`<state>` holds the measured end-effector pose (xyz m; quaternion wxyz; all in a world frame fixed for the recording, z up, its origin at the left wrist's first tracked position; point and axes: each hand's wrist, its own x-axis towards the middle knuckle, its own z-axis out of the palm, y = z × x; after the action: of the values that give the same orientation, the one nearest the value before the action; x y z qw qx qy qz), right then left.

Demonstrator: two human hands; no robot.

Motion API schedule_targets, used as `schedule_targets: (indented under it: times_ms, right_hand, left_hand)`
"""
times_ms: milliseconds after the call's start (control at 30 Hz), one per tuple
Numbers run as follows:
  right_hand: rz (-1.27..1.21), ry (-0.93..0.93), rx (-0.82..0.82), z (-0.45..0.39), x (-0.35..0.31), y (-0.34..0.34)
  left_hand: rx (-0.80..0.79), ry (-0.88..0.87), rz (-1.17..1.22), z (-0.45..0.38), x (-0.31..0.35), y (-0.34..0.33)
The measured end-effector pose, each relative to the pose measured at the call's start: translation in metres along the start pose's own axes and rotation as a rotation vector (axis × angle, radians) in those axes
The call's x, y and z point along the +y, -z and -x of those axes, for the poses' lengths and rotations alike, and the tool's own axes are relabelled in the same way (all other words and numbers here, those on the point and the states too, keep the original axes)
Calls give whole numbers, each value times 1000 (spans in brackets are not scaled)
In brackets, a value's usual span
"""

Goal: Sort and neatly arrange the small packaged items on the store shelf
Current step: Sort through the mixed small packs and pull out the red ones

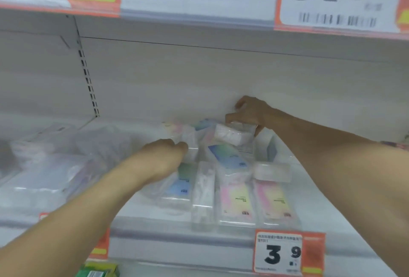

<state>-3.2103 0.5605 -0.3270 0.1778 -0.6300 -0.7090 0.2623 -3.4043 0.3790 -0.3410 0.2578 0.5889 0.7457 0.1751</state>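
- Shelf first: it is white and deep, and your small packs sit in a messy bunch from the middle to the back. Work from the back to the front so you do not knock the tidy ones.
- Big soft bags lie on your left side. Leave them alone and keep your left arm from pushing them.
- Front row next: two pink packs lie flat side by side near the edge, with a long clear pack just beside them. Use these as your line and match new packs to them.
- Blue pack lies tilted in the pile behind. I think it should go with the other blue one by your left wrist.
- Right hand is at the back, fingers closed around a white pack. Lift it clear before you move it.
- Left hand has its fingertips on a clear pack. The picture is blurry, so I cannot tell if it is held tight or just touched. Get a firm hold first.
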Motion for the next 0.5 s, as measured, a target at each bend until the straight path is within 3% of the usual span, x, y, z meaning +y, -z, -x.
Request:
schedule_targets:
  times_ms: [133, 267, 367, 500]
  right_hand:
    - [-320, 91, 243, 16, -4, 24]
    - [-572, 143, 99, 45, -29, 38]
    - [-554, 217, -26, 66, -59, 26]
    - [-552, 298, -101, 80, -110, -11]
  left_hand:
    - [-17, 39, 353, -1, 12, -17]
    - [-15, 23, 560, 2, 25, -30]
    - [108, -58, 476, 12, 24, -22]
    - [486, -211, 55, 26, -13, 32]
